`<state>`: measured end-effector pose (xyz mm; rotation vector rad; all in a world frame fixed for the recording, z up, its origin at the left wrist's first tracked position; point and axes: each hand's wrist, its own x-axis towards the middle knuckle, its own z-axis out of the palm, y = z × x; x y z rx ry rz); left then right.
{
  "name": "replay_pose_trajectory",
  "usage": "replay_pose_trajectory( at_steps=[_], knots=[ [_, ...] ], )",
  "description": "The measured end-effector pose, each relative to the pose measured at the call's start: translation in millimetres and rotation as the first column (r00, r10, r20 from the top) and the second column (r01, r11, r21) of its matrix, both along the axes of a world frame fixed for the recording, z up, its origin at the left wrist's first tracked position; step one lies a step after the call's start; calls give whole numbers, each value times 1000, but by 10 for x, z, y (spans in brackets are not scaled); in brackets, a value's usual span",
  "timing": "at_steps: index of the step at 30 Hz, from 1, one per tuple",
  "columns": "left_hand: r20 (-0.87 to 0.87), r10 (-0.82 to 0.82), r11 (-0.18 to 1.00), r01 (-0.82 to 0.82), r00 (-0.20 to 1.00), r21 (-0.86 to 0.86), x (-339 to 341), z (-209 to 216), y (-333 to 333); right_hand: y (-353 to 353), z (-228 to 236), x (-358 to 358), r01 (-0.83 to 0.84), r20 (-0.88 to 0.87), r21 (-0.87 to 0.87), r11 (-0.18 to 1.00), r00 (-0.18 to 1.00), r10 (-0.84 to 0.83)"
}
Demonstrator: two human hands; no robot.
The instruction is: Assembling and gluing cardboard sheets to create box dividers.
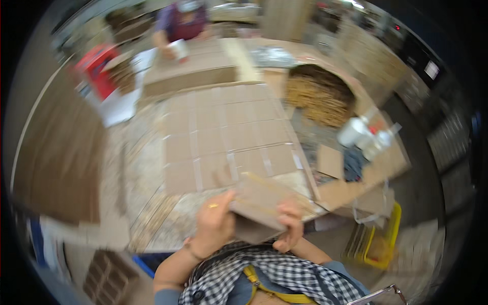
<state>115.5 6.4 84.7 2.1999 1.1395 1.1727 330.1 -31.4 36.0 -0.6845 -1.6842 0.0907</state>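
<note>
A small brown cardboard box (262, 201) is held up between my two hands, close to my body at the table's near edge. My left hand (216, 223) grips its left side, fingers closed on it. At the right end, my right hand (290, 223) has its fingers curled around the edge. The near side of the box is in dark shadow, so I cannot make out whether it is open there. Just beyond it, several flat brown cardboard pieces (208, 145) lie in rows on the table, with pale strips between them. Motion blur softens the details.
A round container (351, 94) holds many yellow-brown pieces at the right, near white bottles (352, 131), a grey-blue cloth (353, 165) and a cardboard square (330, 161). Across the table, a person (185, 23) holds a white bottle (178, 49). A yellow crate (391, 239) stands lower right.
</note>
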Motion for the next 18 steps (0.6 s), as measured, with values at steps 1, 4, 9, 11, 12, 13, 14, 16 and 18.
replay_pose_trajectory(
  at_steps=[1, 4, 9, 11, 12, 13, 14, 16, 18],
  knots=[
    [11, 18, 1000, -18, 1000, -6, -10, 11, 67, 14, -46, 243, 159, 53, -22, 987, 986, -157],
    [-19, -2, 992, 5, 1000, 123, -70, 119, 261, 299, -38, 1132, 523, -135, -314, 793, 802, -582],
    [-108, -219, 963, 233, 970, 136, 61, 254, 449, 580, -470, 3106, 969, 485, -246, 40, 158, -860],
    [-159, -235, 959, 255, 959, 122, 63, 262, 494, 600, -433, 3193, 936, 668, -347, 56, 288, -686],
    [-141, -258, 954, 275, 956, 119, 67, 261, 517, 554, -488, 3425, 933, 646, -344, 104, 315, -696],
    [-148, -279, 949, 296, 949, 108, 54, 240, 531, 519, -571, 3536, 931, 622, -338, 141, 333, -709],
    [-157, -290, 947, 307, 944, 95, 3, 220, 525, 556, -512, 3356, 790, 349, -537, 297, 528, -774],
    [-153, -315, 938, 332, 937, 99, -42, 257, 560, 477, -47, 2951, 550, -101, -619, 561, 653, -751],
    [-146, -342, 931, 356, 928, 80, -51, 255, 537, 400, 419, 2130, 476, -190, -452, 754, 775, -603]
  ],
)
